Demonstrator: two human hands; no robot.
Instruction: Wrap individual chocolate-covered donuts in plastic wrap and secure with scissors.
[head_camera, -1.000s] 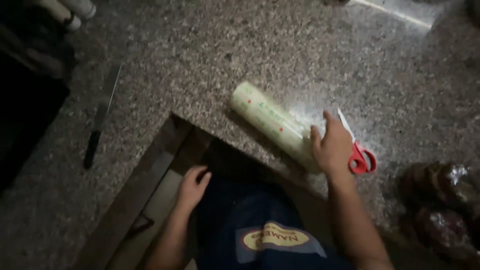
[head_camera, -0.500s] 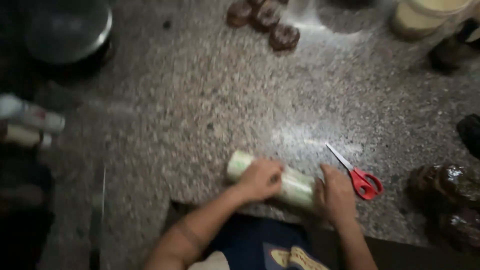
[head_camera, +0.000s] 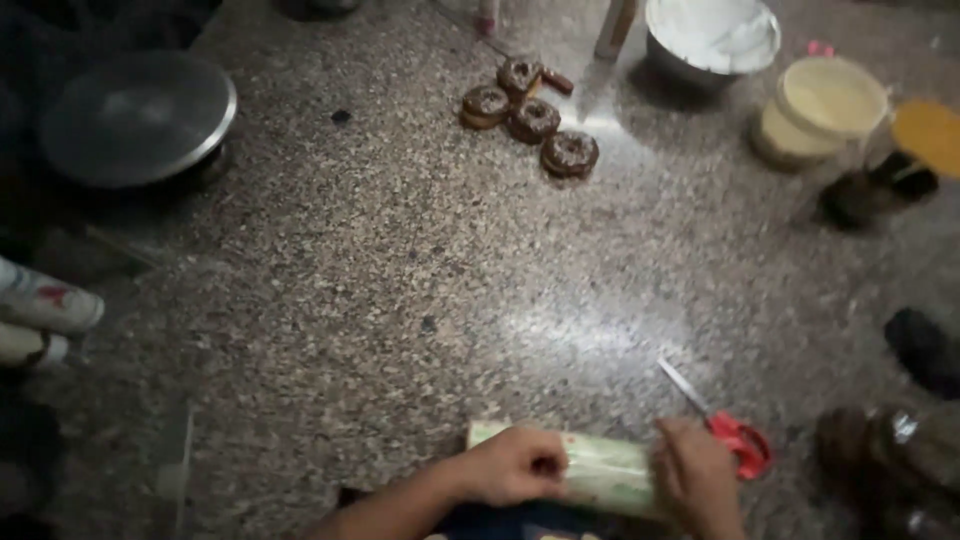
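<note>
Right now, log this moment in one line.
left hand on pale green roll | right hand at roll's end | red-handled scissors beside

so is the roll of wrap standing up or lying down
Lying down. The pale green roll of wrap rests on its side along the granite counter edge, left hand and right hand on either end.

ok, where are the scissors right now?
In the head view, the red-handled scissors lie on the granite counter at lower right, just beside the right hand, which rests on the end of the pale green roll.
</note>
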